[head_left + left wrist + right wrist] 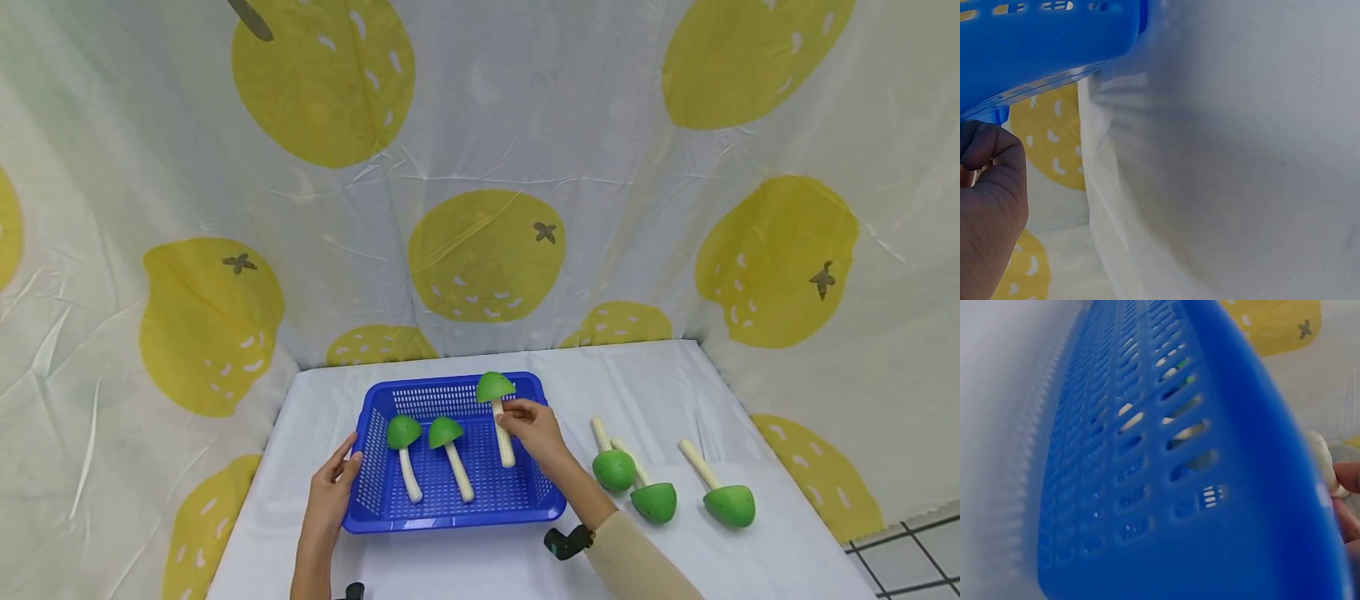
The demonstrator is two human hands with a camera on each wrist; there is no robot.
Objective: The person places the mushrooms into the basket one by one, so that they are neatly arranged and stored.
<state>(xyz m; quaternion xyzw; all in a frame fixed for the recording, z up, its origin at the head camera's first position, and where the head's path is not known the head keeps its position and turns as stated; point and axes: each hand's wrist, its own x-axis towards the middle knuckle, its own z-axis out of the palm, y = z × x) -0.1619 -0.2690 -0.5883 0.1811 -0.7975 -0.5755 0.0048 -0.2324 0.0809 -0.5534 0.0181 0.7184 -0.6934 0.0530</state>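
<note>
My right hand (534,429) pinches the pale stem of a green-capped toy mushroom (495,387) between thumb and fingers, over the right part of a blue plastic basket (450,525). In the right wrist view, the basket wall (1254,550) hides most of that hand; a bit of the stem (1319,456) shows by the fingers. At the basket's left rim, my left hand (330,487) holds the edge with curled fingers and thumb. Inside the basket lie two more mushrooms, one at left (404,432) and one in the middle (446,431), caps toward the back.
Right of the basket, three more toy mushrooms lie on the white cloth: one (613,471), a second (654,502) close beside it, and a third (730,506) farther right. A lemon-patterned curtain (487,254) stands behind and at the sides of the table.
</note>
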